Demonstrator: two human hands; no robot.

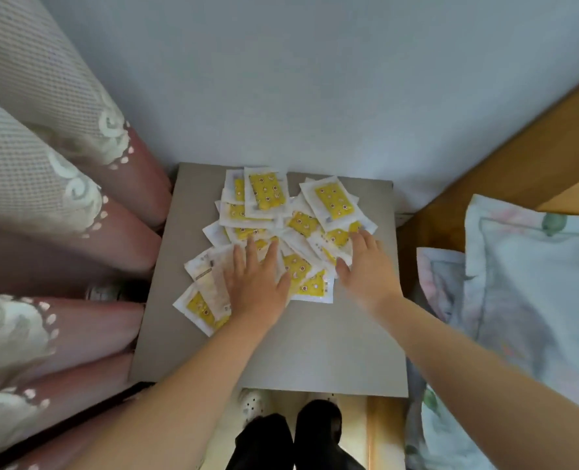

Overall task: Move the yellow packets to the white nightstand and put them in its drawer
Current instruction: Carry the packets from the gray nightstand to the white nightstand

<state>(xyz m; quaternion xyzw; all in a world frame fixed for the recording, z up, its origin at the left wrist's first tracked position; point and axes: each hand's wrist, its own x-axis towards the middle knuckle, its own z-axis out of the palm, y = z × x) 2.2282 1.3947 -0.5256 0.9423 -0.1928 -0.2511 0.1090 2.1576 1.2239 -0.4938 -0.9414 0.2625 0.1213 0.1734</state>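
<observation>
The left hand point(257, 286) and right hand point(362, 266) lie with fingers spread flat, clasping nothing, on the near edge of a loose heap of yellow-and-white plastic packets point(281, 228). The heap fans away from both palms across the grey-topped table point(315, 351), the left hand covering more of it.

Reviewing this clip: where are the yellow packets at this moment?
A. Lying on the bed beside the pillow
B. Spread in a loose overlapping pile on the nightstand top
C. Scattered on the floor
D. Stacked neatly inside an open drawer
B: the yellow packets lie overlapping on the nightstand top, with the left hand and right hand flat on them.
</observation>
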